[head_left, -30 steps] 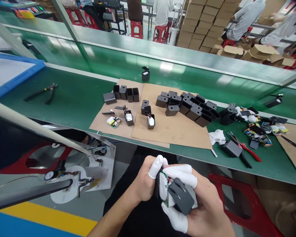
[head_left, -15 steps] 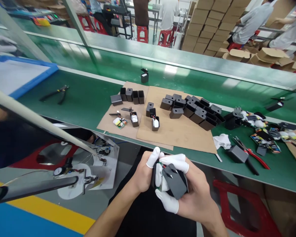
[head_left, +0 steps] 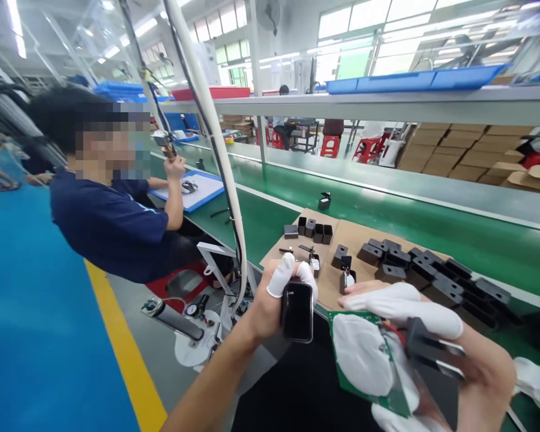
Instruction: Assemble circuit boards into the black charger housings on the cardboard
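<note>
Now apart: left grip (head_left: 270, 306) tight on casing (head_left: 297, 312), right grip (head_left: 477, 366) tight on circuit board (head_left: 378, 401)

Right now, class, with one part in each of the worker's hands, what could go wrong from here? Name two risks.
1. The left hand holds the black casing and the right hand holds the green circuit board, both in mid-air; a slip could drop either.
2. The red wire seems to run from board to black cover; pulling them apart may strain it.
</note>
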Available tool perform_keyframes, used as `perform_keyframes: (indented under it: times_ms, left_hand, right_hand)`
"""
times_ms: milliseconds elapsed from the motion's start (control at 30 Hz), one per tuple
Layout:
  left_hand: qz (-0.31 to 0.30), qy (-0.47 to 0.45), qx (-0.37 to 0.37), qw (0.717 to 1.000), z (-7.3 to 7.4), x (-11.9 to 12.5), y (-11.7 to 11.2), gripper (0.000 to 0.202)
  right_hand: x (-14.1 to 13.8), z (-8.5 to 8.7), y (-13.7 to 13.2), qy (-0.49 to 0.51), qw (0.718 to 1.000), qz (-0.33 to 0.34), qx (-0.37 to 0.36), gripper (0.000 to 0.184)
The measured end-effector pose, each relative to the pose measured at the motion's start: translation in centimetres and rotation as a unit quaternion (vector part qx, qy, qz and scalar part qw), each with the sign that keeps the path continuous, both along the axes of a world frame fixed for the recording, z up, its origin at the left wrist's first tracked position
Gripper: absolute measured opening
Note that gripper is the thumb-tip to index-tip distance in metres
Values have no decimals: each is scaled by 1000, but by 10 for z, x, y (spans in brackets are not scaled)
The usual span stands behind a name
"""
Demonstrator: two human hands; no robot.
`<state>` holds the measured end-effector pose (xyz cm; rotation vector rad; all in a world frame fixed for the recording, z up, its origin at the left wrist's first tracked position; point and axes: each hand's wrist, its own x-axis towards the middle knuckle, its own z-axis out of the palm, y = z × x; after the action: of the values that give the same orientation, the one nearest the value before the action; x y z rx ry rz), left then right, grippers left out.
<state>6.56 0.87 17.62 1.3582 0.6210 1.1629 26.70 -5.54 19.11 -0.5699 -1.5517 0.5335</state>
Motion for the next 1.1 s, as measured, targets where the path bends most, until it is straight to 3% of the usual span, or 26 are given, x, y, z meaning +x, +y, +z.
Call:
perform_keyframes:
  times_ms: [233, 433, 767, 1100]
  left_hand:
    - [20, 56, 64, 996, 14, 6, -15, 72]
    - [3, 73, 61, 995, 16, 18, -22, 71]
    - [-4, 78, 99, 992, 18, 27, -22, 66]
    - [-28, 57, 79, 995, 13, 29, -22, 65]
  right_hand:
    - [-4, 15, -2, -34, 997, 66, 27, 57]
    - [-2, 19, -1, -41, 995, 60, 65, 72]
    - [15, 18, -3, -124, 988, 33, 87, 65]
    - [15, 16, -4, -154, 984, 37, 76, 70]
